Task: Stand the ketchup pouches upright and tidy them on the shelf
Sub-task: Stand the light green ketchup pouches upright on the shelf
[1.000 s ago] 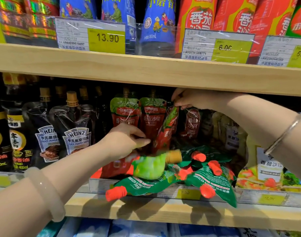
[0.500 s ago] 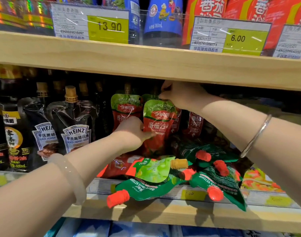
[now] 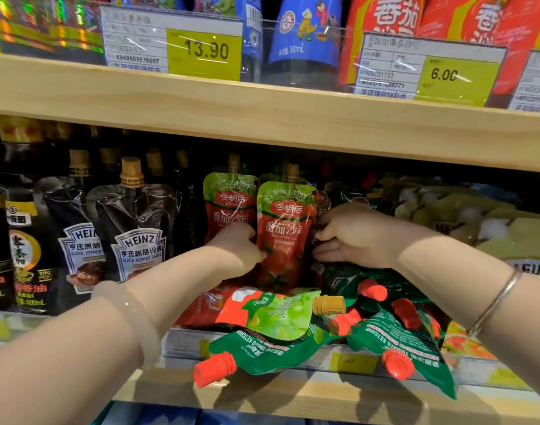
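A red-and-green ketchup pouch [image 3: 282, 237] stands upright in the middle of the shelf, with a second upright one [image 3: 228, 204] just behind it to the left. My left hand [image 3: 238, 250] pinches the front pouch's lower left edge. My right hand [image 3: 351, 237] is at its right edge, fingers apart and touching it. Below them a red pouch with a gold cap [image 3: 262, 311] lies flat. Several green pouches with red caps [image 3: 400, 342] lie tumbled over the shelf's front lip.
Black Heinz pepper sauce pouches [image 3: 136, 240] and dark bottles stand to the left. Yellow packs [image 3: 477, 222] sit to the right. The upper shelf board [image 3: 262, 118] hangs low over the pouches. A price strip [image 3: 351, 360] runs along the shelf front.
My right hand has dropped from the pouch's top to its right side. The pouch now stands straight and faces forward. My left hand stays at its left edge.
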A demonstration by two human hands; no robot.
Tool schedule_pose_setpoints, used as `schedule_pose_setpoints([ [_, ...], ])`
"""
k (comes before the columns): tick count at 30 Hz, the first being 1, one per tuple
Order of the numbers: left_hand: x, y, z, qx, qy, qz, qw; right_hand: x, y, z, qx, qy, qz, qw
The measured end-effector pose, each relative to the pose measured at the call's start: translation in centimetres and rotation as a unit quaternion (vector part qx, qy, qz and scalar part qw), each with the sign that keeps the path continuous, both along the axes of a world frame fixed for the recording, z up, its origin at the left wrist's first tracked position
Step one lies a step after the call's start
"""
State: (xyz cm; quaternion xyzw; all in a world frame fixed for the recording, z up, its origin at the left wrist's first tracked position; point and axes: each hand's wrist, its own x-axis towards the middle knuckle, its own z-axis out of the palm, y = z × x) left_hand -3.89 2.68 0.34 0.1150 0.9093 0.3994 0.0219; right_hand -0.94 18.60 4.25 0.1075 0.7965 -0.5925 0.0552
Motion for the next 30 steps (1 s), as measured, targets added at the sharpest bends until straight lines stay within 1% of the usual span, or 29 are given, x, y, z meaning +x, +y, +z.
schedule_pose_setpoints([
  [1,-0.1,0.1,0.0,-0.001,-0.005,-0.003,1.0,0.0,-0.1,-0.2,-0.014,-0.009,0.024,1.0],
  [4,-0.2,0.5,-0.1,-0.02,-0.023,-0.018,0.999,0.0,-0.1,-0.7,-0.011,-0.018,0.074,0.997],
  [6,-0.1,0.7,0.0,-0.024,-0.023,-0.033,0.999,-0.1,-0.1,-0.8,-0.002,-0.008,0.069,0.998],
  [9,0.0,0.8,0.3,0.0,-0.028,-0.059,0.998,-0.4,-0.4,-0.8,0.0,0.009,0.06,0.998],
  [15,-0.2,0.8,0.5,-0.003,-0.029,-0.058,0.998,-0.4,-0.7,-0.8,-0.01,0.011,0.053,0.998],
  [17,-0.2,0.9,0.5,-0.021,-0.027,-0.049,0.998,-0.2,-1.0,-0.8,-0.01,0.008,0.048,0.999],
  [19,-0.2,0.9,0.5,-0.043,-0.027,-0.045,0.998,0.0,-1.4,-0.6,0.025,0.003,0.034,0.999],
  [20,0.0,0.9,0.5,-0.05,-0.029,-0.047,0.997,0.1,-1.7,-0.5,0.026,-0.022,0.036,0.999],
  [23,0.4,0.6,0.7,-0.068,-0.019,-0.039,0.997,0.3,-1.3,-0.5,0.099,-0.023,0.054,0.993],
  [26,1.2,-0.6,1.2,-0.081,0.016,-0.003,0.997,2.3,-0.6,0.4,0.093,0.014,0.059,0.994],
  [27,1.5,-1.3,1.3,-0.071,0.026,0.001,0.997,2.8,-0.3,0.7,0.11,0.034,0.065,0.991],
  [28,1.9,-2.2,1.2,-0.044,0.027,0.002,0.999,3.5,-0.1,1.1,0.15,0.049,0.079,0.984],
  [30,3.0,-3.8,0.9,0.032,0.018,0.004,0.999,5.5,0.3,2.1,0.249,0.073,0.149,0.954],
])
